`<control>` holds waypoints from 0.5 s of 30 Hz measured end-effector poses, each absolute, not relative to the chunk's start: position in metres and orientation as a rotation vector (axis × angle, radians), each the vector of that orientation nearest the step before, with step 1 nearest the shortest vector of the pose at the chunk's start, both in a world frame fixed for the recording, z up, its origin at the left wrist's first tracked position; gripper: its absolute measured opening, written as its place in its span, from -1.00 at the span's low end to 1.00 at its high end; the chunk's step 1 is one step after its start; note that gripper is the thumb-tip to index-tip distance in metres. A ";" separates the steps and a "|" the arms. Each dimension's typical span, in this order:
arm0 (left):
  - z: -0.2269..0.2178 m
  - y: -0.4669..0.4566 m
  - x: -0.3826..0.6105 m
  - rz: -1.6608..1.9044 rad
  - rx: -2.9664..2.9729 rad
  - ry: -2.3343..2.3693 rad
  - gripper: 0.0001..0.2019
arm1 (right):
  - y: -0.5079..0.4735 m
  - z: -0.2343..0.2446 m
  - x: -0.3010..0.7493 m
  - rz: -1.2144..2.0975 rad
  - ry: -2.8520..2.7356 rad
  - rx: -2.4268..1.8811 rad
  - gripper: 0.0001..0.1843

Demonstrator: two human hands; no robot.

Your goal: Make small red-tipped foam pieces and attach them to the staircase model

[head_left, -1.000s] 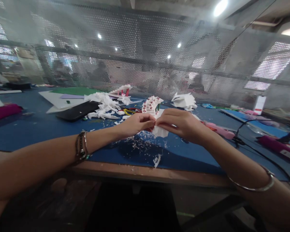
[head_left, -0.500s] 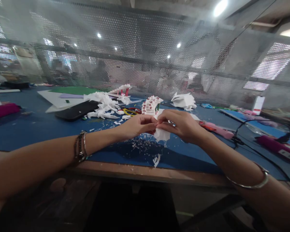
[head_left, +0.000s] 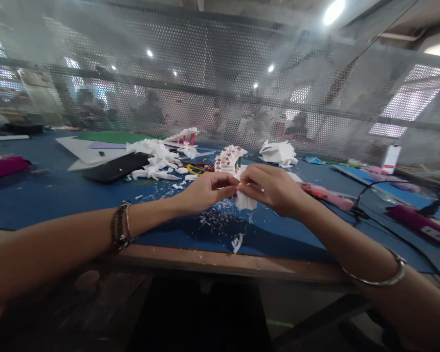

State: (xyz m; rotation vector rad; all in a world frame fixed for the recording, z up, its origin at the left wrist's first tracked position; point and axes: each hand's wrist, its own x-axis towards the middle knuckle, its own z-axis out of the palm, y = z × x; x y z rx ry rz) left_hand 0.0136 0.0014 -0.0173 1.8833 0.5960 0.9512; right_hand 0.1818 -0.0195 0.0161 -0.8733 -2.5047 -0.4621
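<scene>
Centrally, white paper piece point(head_left: 245, 200) pinched between left hand point(head_left: 201, 191) and right hand point(head_left: 275, 188), both grips closed on it, held above blue bench point(head_left: 40, 195); torn scraps point(head_left: 220, 220) scattered beneath, suggesting tearing.

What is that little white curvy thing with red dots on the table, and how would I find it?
Start at the blue table mat and go to the middle, just behind where the left hand and right hand pinch a white paper piece. There stands a small white arched model. Unlike the plain white scrap pile to its left and the crumpled paper to its right, it has rows of red dots.
</scene>
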 end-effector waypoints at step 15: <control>-0.020 0.000 0.015 1.053 1.853 0.502 -0.83 | -0.022 0.009 0.176 -0.534 -2.244 -0.889 -0.74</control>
